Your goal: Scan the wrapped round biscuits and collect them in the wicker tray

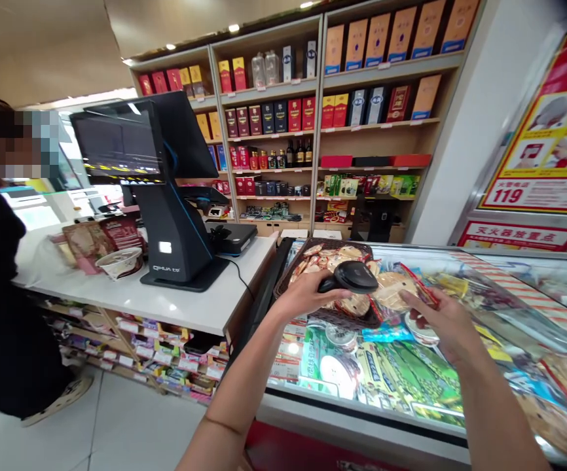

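Note:
My left hand [302,294] is wrapped round the handle of a black barcode scanner [357,276], its head pointing right. In my right hand [438,320] is a flat, round biscuit pack [395,289] in clear wrapping with a red edge, pinched between thumb and fingers. The scanner head is close to the pack's left side; I cannot tell whether they touch. Below and behind both hands, a brown woven basket [283,278] with several similar packs rests on the glass top of a chest freezer [362,405].
Frozen treats [406,369] show through the freezer glass. To the left stands a white counter [200,307] with a checkout screen [121,147] and a paper bowl [120,261]. A person in black [3,275] stands at far left. Shelves [274,137] of boxed bottles line the back.

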`<control>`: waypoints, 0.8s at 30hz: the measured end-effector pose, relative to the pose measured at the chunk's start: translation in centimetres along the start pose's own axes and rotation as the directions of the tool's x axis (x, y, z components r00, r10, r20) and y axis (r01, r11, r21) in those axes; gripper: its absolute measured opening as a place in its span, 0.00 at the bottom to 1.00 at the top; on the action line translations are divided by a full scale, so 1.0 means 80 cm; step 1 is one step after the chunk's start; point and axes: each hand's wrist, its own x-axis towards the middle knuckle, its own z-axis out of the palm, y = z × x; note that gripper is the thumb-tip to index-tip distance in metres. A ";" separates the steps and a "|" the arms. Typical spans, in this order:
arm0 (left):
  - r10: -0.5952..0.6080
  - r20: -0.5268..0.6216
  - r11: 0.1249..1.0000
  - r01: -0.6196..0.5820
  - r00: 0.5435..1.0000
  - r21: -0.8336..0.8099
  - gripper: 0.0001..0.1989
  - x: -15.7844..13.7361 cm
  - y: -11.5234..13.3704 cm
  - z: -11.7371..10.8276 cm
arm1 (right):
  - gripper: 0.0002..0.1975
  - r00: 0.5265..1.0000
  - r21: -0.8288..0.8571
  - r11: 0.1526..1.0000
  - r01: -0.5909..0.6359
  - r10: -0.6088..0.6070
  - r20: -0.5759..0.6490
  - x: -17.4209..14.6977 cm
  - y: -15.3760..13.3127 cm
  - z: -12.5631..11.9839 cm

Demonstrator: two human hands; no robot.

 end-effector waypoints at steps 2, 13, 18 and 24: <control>0.051 0.059 0.997 -0.048 0.997 -0.059 0.21 0.002 -0.002 0.002 | 0.25 1.000 0.024 1.000 0.021 -0.021 0.014 -0.003 -0.003 0.005; 0.029 0.056 0.989 -0.020 0.998 -0.149 0.24 0.011 -0.017 0.014 | 0.24 0.997 0.126 0.989 0.078 -0.076 -0.016 -0.016 -0.016 0.013; 0.074 0.083 0.992 -0.065 0.994 -0.112 0.25 0.009 -0.014 0.026 | 0.22 0.997 0.193 0.978 0.080 -0.075 -0.035 -0.018 -0.012 0.009; 0.151 0.140 0.983 -0.134 0.978 -0.126 0.28 0.004 0.002 0.039 | 0.19 0.990 0.105 0.988 0.114 -0.103 -0.101 -0.016 0.000 0.004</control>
